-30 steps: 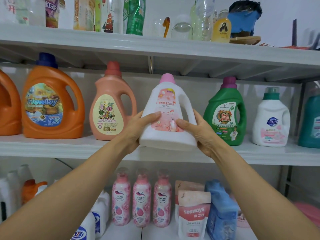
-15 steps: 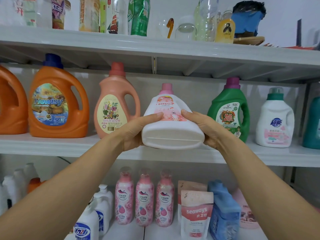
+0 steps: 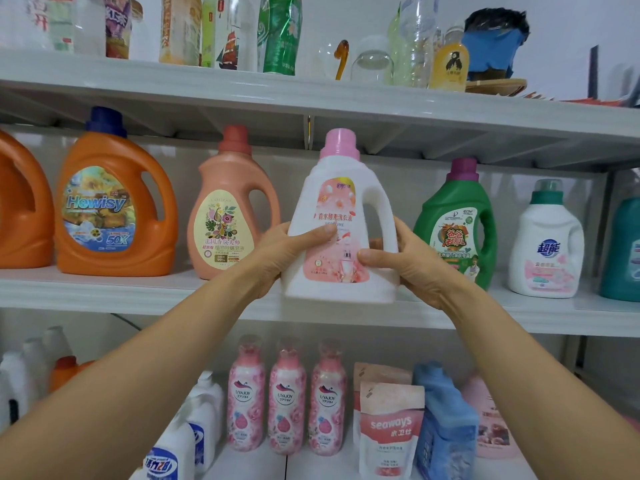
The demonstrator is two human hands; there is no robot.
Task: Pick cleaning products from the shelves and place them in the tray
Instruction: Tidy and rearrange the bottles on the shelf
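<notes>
Orange jug (image 3: pixel 114 202) and peach jug (image 3: pixel 232 209) on middle shelf (image 3: pixel 104 289). My left hand (image 3: pixel 280 258) grips the white pink-capped bottle (image 3: pixel 341 209) on its left side, and my right hand (image 3: pixel 408 265) clamps the handle side. Bottle upright at shelf front, between peach jug and green jug (image 3: pixel 457 223).

Half a second ago the white bottle (image 3: pixel 341 220) was tipped back with its base toward the camera. Now it stands upright at the centre of the frame, label facing out and pink cap (image 3: pixel 340 143) raised higher. The left hand (image 3: pixel 287 258) and right hand (image 3: pixel 412 265) have shifted with it, thumbs now lying across the label.
</notes>
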